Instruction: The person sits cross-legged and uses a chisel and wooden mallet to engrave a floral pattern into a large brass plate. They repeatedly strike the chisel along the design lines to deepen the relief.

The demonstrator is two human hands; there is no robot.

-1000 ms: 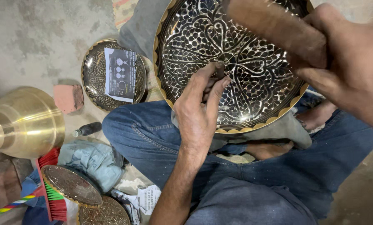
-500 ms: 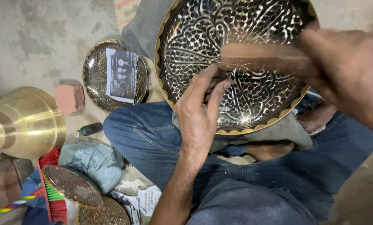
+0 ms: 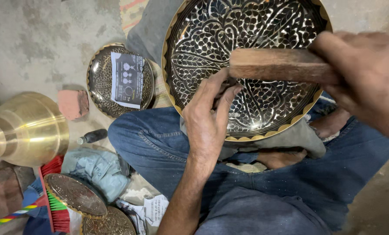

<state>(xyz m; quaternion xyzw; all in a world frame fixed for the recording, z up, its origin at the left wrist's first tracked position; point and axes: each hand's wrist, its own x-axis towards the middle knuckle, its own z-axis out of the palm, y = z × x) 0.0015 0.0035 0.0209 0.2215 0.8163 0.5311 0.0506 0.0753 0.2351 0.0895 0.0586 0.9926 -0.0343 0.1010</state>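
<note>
Sitting cross-legged on the floor, jeans in view, person works a large engraved plate propped on a grey cloth over the lap. Plate tilted toward the camera; dark floral pattern, gold scalloped rim.

Left hand: lies on the plate's lower left face, fingers bent together near the centre, grip pinched as if on a small tool. Tool itself hidden; cannot tell what it is.

Right hand: grip clenched around one end of a wooden block. Block held level above the plate, its free end just over the left fingers. Whether it touches them, cannot tell.

Around, on the floor:
- smaller engraved plate left of the big one, a printed paper lying on it
- reddish brick just beside that plate
- brass bell-shaped vessel at the left edge
- small dark bottle on its side near the knee
- pale blue rag below the bottle
- two more patterned discs at lower left, next to a red and green brush
</note>
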